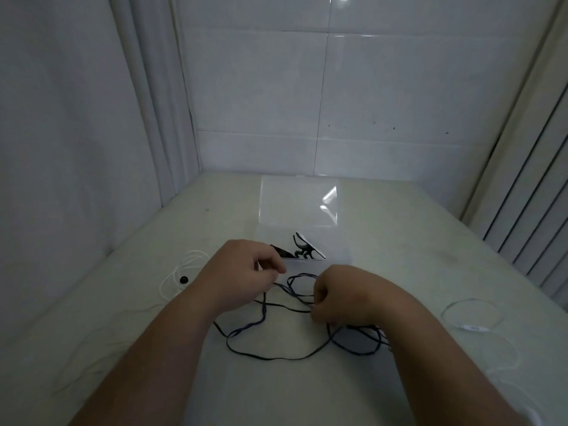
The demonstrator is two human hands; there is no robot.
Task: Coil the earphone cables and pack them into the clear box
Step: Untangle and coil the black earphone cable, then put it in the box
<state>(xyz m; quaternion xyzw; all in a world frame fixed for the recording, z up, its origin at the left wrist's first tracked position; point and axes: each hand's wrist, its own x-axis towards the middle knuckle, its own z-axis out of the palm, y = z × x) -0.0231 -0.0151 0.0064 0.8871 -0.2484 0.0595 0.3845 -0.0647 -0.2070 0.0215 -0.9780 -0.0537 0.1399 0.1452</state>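
Pale table (399, 272) fills the lower half of the view, with tiled wall behind it.

Clear box (336, 247) sits mid-table towards the far edge. Its lid (295, 204) is open and stands up at the back. Dark earphone parts (302, 250) already lie inside at the box's near-left; can't make out more than black shapes with a white edge.

Both forearms reach in from the near edge, and the hands sit just in front of the box.
- Left hand (246, 272): at the box's front-left corner, fingers curled, pinching one strand of the dark cable (270, 359).
- Right hand (335, 298): just in front of the box's front wall, fingers clenched on the same cable lower down.

Dark cable is outside the box, on the table in front of it. A small loop is held up between the hands, and the rest is sprawled in loose loops nearer the person.

White cable (176, 269) lies loosely bunched on the table left of the box, well apart from it. A small black piece (183, 279) sits on or against it.

Second white cable (470, 299) lies far right of the box, with an inline remote (468, 328) on it.
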